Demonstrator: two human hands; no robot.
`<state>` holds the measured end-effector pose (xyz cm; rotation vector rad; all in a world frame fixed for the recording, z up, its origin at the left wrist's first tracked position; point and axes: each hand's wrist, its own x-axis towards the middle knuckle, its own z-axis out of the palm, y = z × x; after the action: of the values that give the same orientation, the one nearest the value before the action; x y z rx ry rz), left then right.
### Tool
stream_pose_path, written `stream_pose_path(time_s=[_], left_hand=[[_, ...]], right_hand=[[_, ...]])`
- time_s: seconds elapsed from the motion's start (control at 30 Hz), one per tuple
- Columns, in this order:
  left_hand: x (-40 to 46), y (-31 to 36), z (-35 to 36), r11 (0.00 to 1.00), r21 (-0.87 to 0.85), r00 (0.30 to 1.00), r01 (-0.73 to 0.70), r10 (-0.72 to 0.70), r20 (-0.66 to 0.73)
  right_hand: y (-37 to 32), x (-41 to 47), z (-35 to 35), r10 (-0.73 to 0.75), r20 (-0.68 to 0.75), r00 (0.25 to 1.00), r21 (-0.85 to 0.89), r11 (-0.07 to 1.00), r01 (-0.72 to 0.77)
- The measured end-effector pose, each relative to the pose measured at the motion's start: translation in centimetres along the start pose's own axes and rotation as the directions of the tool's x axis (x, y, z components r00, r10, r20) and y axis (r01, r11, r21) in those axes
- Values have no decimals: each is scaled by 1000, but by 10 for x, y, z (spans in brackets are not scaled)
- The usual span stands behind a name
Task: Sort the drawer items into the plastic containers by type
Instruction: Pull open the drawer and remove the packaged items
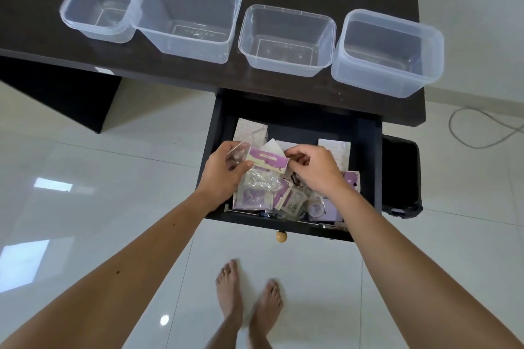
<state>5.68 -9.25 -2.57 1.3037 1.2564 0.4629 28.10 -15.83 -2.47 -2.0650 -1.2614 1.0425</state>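
The black drawer point(365, 167) stands pulled out below the desk, full of small packets with purple header cards, clear bags and white cards. My left hand point(224, 170) grips a clear plastic packet with a purple and cream header card point(268, 160), plus another clear bag point(241, 150), just above the pile. My right hand point(314, 168) pinches the right end of that same header card. Several empty clear plastic containers line the desk: a small one point(99, 10), a large one point(190, 18), a medium one point(286, 39) and a square one point(388, 52).
The dark desk top point(42, 45) carries the containers near its front edge. A round wooden knob point(281, 236) sticks out of the drawer front. A black bin point(401, 176) stands right of the drawer, a cable point(482, 133) lies on the tiled floor, and bare feet point(249, 300) stand below.
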Motion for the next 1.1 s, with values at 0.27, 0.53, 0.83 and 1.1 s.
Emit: stream_pose_path(time_s=[0.27, 0.53, 0.83, 1.1], left_hand=[[-8, 10, -1, 991, -82, 987, -109, 98, -124], [-10, 10, 0, 991, -5, 974, -137, 134, -183], [-10, 8, 4, 990, -118, 993, -76, 64, -99], [-8, 9, 15, 989, -52, 990, -142, 141, -15]], right_hand=[[0, -7, -26, 32, -150, 988, 105, 994, -16], [-3, -24, -53, 79, -173, 982, 286, 958, -27], [-13, -29, -21, 48, -37, 998, 314, 949, -34], [-12, -27, -2, 72, -59, 996, 267, 962, -54]])
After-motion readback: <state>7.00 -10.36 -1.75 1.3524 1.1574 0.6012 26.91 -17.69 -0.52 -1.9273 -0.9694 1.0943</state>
